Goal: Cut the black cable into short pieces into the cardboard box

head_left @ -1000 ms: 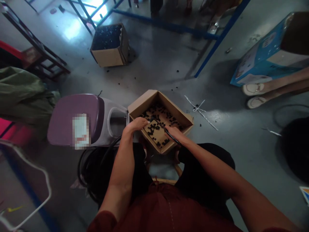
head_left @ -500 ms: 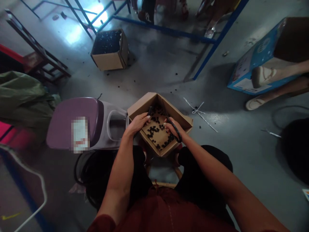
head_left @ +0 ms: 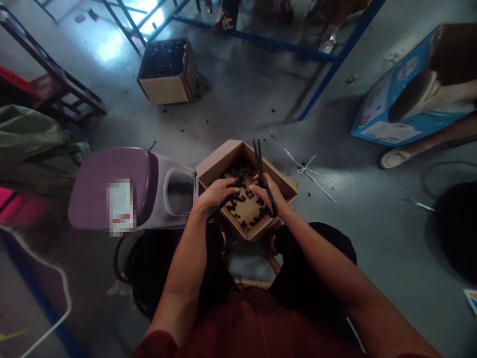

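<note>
My right hand (head_left: 271, 190) is closed around a pair of scissors (head_left: 259, 158), with the dark blades pointing away from me and the black handle loop near my wrist. My left hand (head_left: 219, 193) is closed on a black strip (head_left: 220, 205), whose end shows past the fingertips and whose tail hangs toward my left knee. Both hands are over an open cardboard box (head_left: 220, 155) between my knees. Many small black cut pieces (head_left: 238, 200) lie scattered on its bottom. The strip's exact material cannot be made out.
A purple-topped plastic stool (head_left: 108, 169) stands left of the box, a blurred white item on it. Ahead is a carton (head_left: 164, 90) full of black bits. Blue metal legs (head_left: 320, 89), a blue box (head_left: 387, 109) and another person's feet (head_left: 395, 158) are beyond. White string (head_left: 316, 184) lies right.
My right hand has turned the scissors upward, so their blades now stand clear above the box. My left hand has shifted slightly right with the black strip.
</note>
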Demonstrator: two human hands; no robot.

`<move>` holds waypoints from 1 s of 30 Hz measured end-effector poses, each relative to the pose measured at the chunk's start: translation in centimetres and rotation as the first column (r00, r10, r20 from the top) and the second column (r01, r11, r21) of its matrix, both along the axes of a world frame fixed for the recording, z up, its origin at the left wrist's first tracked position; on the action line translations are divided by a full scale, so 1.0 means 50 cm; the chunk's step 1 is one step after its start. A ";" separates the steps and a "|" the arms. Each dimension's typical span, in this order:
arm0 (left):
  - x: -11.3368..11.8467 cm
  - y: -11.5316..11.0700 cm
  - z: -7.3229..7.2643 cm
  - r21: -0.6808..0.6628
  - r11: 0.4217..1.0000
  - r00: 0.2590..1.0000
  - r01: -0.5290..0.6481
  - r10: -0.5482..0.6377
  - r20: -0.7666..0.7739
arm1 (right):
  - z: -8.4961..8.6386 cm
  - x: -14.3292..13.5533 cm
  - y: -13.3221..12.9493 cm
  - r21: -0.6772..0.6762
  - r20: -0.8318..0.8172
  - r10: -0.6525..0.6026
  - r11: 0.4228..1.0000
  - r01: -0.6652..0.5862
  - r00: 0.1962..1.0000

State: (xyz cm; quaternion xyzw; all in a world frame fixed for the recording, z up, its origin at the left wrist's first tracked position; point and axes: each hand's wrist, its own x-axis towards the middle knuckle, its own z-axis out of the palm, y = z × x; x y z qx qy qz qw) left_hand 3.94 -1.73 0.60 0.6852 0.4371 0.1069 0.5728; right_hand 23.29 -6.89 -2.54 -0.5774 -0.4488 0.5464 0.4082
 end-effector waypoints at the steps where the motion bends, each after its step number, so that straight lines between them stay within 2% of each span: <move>1: 0.001 0.000 0.000 0.019 1.000 1.000 0.015 -0.014 -0.026 | 0.003 -0.001 0.002 0.021 -0.021 -0.018 1.000 0.019 1.000; 5: 0.010 -0.004 0.003 0.076 0.993 0.991 0.087 -0.078 -0.112 | 0.017 -0.006 0.013 0.076 -0.114 -0.049 0.995 0.057 0.992; 9: 0.023 -0.008 0.007 0.091 0.986 0.978 0.140 -0.124 -0.166 | 0.028 -0.012 0.025 0.084 -0.096 -0.076 0.993 0.084 0.993; 12: 0.031 -0.011 0.007 0.085 0.984 0.974 0.154 -0.137 -0.178 | 0.032 -0.017 0.029 0.067 -0.081 -0.082 0.994 0.088 0.993; 15: 0.038 -0.012 0.008 0.084 0.985 0.978 0.154 -0.140 -0.154 | 0.033 -0.017 0.033 0.036 -0.134 -0.101 0.994 0.107 0.986; 19: 0.048 -0.010 0.015 0.161 0.983 0.989 0.084 -0.062 -0.132 | 0.027 -0.001 0.048 0.047 -0.262 -0.217 0.970 0.237 0.940; 23: 0.055 -0.006 0.022 0.239 0.971 0.983 0.008 0.036 -0.181 | 0.010 0.022 0.067 0.009 -0.388 -0.401 0.899 0.438 0.830; 26: 0.061 -0.008 0.028 0.281 0.959 0.977 -0.043 0.099 -0.188 | -0.002 0.031 0.074 -0.091 -0.432 -0.476 0.868 0.488 0.766; 30: 0.070 -0.014 0.039 0.353 0.935 0.969 -0.031 0.114 -0.218 | -0.008 0.030 0.074 -0.147 -0.432 -0.513 0.852 0.503 0.742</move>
